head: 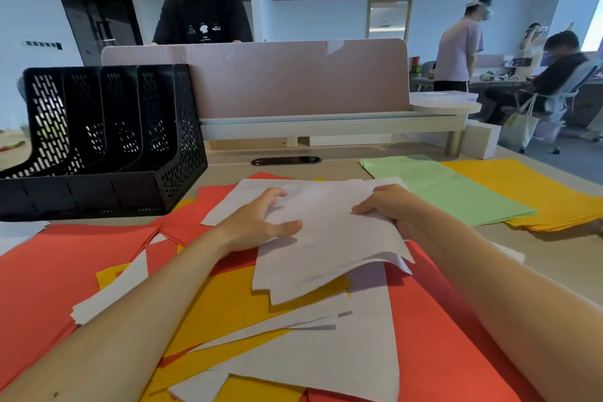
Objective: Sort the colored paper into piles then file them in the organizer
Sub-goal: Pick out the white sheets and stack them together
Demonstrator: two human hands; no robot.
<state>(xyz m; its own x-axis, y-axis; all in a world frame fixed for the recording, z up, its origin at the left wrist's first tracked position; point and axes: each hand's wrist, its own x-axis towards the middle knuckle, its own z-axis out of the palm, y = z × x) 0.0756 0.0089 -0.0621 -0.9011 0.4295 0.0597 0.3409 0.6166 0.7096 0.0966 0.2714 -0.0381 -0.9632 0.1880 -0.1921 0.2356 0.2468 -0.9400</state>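
R hand (388, 209) grip pinches white sheets (329, 238) by edge, clear of mixed heap (228, 303); L hand (261, 223) splayed on top, holding nothing, prob. steadying bundle.

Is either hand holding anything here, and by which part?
The right hand grips a few white sheets by their right edge, thumb on top. The left hand rests spread on them, gripping nothing.

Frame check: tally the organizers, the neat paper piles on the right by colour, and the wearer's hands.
organizer: 1
green pile: 1
yellow pile: 1
hands: 2, the left hand resting on the white sheets and the right hand gripping their edge
Total: 5
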